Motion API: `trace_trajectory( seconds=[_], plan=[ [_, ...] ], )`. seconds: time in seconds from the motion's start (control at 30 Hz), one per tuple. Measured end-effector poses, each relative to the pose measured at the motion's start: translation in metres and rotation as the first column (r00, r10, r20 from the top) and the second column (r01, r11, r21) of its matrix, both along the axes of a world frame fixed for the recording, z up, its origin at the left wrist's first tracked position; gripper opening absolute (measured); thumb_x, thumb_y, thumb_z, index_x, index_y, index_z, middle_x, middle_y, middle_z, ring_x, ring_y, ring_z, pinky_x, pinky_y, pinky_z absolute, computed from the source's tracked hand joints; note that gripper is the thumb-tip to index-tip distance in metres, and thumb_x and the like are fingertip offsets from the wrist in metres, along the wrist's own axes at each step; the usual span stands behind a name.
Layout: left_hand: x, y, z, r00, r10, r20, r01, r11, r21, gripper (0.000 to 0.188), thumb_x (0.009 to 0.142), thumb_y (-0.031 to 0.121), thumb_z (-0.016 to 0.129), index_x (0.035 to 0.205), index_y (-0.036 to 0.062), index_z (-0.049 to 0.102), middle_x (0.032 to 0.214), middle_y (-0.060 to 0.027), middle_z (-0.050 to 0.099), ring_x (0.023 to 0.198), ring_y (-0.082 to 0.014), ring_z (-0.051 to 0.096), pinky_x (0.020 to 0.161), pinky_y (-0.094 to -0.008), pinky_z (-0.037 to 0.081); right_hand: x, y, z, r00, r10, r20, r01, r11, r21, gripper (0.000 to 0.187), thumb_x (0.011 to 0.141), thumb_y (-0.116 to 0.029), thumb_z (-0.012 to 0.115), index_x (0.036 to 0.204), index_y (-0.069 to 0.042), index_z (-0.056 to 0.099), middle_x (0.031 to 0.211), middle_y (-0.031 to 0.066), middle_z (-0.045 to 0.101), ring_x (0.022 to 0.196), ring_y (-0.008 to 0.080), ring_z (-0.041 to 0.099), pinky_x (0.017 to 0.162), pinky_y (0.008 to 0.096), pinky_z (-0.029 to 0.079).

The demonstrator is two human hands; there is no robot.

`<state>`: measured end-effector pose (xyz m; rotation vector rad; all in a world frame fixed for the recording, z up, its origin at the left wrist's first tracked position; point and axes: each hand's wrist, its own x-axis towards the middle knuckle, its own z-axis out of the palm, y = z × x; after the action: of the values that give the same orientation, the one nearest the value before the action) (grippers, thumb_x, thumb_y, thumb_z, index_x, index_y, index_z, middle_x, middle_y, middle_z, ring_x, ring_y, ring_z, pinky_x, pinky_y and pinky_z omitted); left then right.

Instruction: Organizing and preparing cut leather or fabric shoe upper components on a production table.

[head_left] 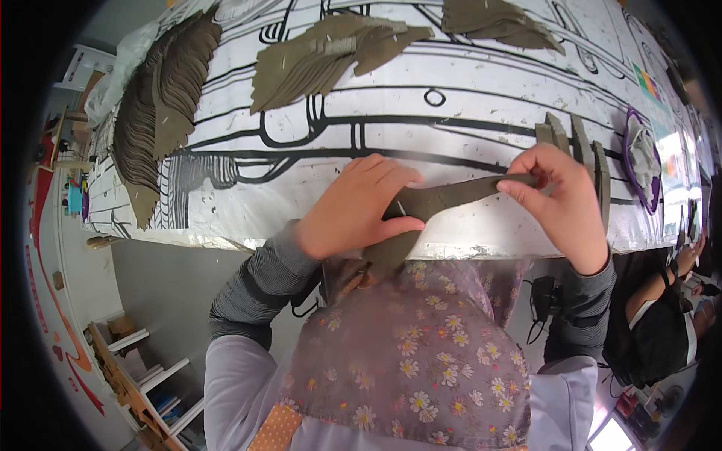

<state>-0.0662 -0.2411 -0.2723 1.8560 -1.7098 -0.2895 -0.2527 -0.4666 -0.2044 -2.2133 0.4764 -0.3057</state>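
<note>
An olive-brown, flat, flexible cut piece point(459, 194) is stretched across the near edge of the table. My left hand point(357, 204) grips its wider left part, with the thumb on top and the fingers spread behind. A curved portion of the same colour hangs below that thumb, over the table edge. At the narrow right end, my right hand point(560, 194) pinches the piece between thumb and fingers. Just beyond my right hand stand several narrow olive strips point(580, 143) in thick stacks.
A long fanned stack of olive cut pieces point(173, 86) lies at the left. Two more fanned stacks point(320, 64) point(500, 24) lie along the far side. A purple-rimmed holder point(659, 180) with pale material sits at the right. Another person point(662, 308) is at the far right.
</note>
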Motion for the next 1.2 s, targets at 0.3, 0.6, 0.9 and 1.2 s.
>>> trace_trajectory(
  seconds=[0.3,0.6,0.9,1.2],
  plan=[
    [0.003,0.015,0.051,0.794,0.306,-0.525,-0.251,0.952,0.176,0.027,0.091,0.020,0.079,0.108,-0.0001,0.073,0.087,-0.0053,0.073,0.078,-0.0101,0.062,0.073,-0.0285,0.052,0.068,-0.013,0.129,0.916,0.280,0.287,-0.312,0.947,0.072,0.016,0.091,-0.010,0.077,0.101,0.002,0.072,0.087,0.0002,0.069,0.080,0.0061,0.061,0.074,0.0221,0.050],
    [0.048,0.042,0.097,0.835,0.416,-0.361,-0.355,0.907,0.225,0.028,0.093,0.013,0.075,0.115,-0.0028,0.071,0.104,-0.0074,0.076,0.092,-0.0092,0.066,0.088,-0.0274,0.052,0.087,0.041,0.249,0.879,0.410,0.243,-0.270,0.849,-0.454,0.020,0.094,-0.016,0.076,0.098,0.003,0.075,0.080,0.0032,0.071,0.071,0.0086,0.059,0.066,0.0246,0.049],
    [0.051,0.000,0.187,0.905,0.131,-0.406,-0.360,0.745,-0.562,0.019,0.098,0.014,0.069,0.110,-0.0014,0.073,0.101,-0.0047,0.073,0.093,-0.0104,0.064,0.086,-0.0259,0.050,0.105,0.036,0.277,0.832,0.418,0.365,-0.338,0.903,-0.264,0.017,0.096,-0.013,0.074,0.096,0.005,0.074,0.080,0.0036,0.069,0.071,0.0081,0.060,0.064,0.0208,0.048],
    [0.037,-0.025,0.186,0.849,0.063,-0.524,-0.384,0.755,-0.531,0.016,0.094,0.015,0.074,0.097,-0.0003,0.071,0.097,-0.0049,0.071,0.090,-0.0118,0.064,0.084,-0.0270,0.050,0.110,0.035,0.270,0.823,0.421,0.380,-0.376,0.907,-0.190,0.019,0.095,-0.014,0.076,0.095,0.005,0.074,0.081,0.0038,0.070,0.074,0.0087,0.061,0.068,0.0226,0.050]
  ],
)
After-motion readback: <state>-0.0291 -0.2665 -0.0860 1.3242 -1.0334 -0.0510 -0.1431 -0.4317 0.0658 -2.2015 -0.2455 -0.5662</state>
